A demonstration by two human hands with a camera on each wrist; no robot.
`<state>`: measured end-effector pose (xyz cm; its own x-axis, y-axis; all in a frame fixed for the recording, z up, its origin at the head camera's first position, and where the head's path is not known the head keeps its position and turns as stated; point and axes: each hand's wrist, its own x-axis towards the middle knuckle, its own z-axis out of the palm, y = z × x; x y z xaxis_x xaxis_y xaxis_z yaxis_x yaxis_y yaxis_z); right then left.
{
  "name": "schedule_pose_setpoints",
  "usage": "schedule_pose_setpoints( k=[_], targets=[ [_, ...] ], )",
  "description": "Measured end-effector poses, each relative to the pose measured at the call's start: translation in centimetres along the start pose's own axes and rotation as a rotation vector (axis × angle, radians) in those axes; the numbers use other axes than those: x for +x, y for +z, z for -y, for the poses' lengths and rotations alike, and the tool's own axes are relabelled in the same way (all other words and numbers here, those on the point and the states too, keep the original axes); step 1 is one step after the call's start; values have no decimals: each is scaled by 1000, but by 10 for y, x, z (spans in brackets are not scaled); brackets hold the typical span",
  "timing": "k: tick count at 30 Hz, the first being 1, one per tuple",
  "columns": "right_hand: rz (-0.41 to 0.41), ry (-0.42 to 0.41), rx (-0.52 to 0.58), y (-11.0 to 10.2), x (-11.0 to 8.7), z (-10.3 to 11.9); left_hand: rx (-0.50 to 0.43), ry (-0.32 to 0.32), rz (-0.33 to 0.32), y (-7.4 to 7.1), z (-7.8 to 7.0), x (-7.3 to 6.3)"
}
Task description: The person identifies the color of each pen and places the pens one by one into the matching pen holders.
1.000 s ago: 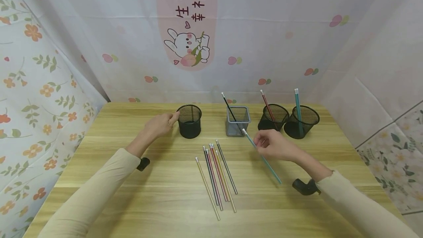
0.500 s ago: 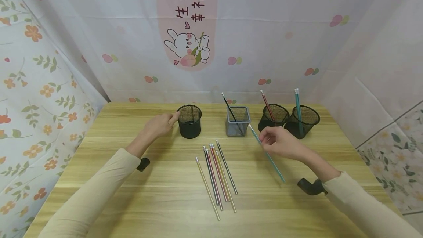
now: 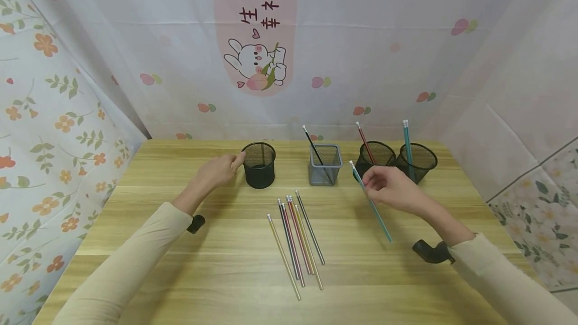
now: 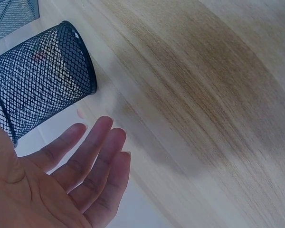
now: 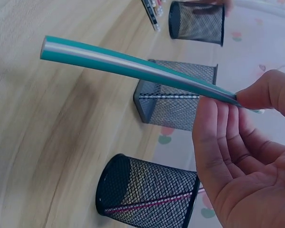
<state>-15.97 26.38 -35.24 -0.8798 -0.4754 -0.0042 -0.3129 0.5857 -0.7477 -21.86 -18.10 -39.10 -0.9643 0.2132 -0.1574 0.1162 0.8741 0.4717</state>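
Observation:
Between thumb and fingertips my right hand point(image 3: 390, 188) pinches a teal pencil point(image 3: 377, 214), held slanted above the table with its white-tipped eraser end up. In the right wrist view the pencil's unsharpened end point(image 5: 61, 50) points away from the hand. My left hand point(image 3: 220, 170) is at the left rim of a round black mesh pencil cup point(image 3: 259, 177), which has no pencils in it. Its fingers point(image 4: 102, 161) extend loosely beside the cup in the left wrist view. Behind the right hand stands a black mesh cup point(image 3: 378, 153) with a red pencil point(image 3: 365, 142).
A grey square mesh holder point(image 3: 321, 177) contains one dark pencil point(image 3: 312, 144). Teal pencils point(image 3: 408, 147) stand in the rightmost black cup point(image 3: 422, 164). Several yellow, red and dark pencils point(image 3: 295, 239) lie mid-table. A patterned curtain point(image 3: 361, 54) hangs behind.
My right hand has moved right and toward the back, carrying the teal pencil from before the grey holder to before the red pencil's cup. The left hand has stayed at its cup.

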Motion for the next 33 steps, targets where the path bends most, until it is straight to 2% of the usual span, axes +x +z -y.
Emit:
schedule_pose_setpoints(
  k=[9, 19, 33],
  targets=[
    [-27, 20, 25, -11, -3, 1, 10, 11, -4, 0, 0, 1],
    [-67, -6, 23, -24, -5, -2, 18, 11, -13, 0, 0, 1],
    [-204, -24, -15, -52, -7, -5, 9, 4, -19, 0, 0, 2]
  ],
)
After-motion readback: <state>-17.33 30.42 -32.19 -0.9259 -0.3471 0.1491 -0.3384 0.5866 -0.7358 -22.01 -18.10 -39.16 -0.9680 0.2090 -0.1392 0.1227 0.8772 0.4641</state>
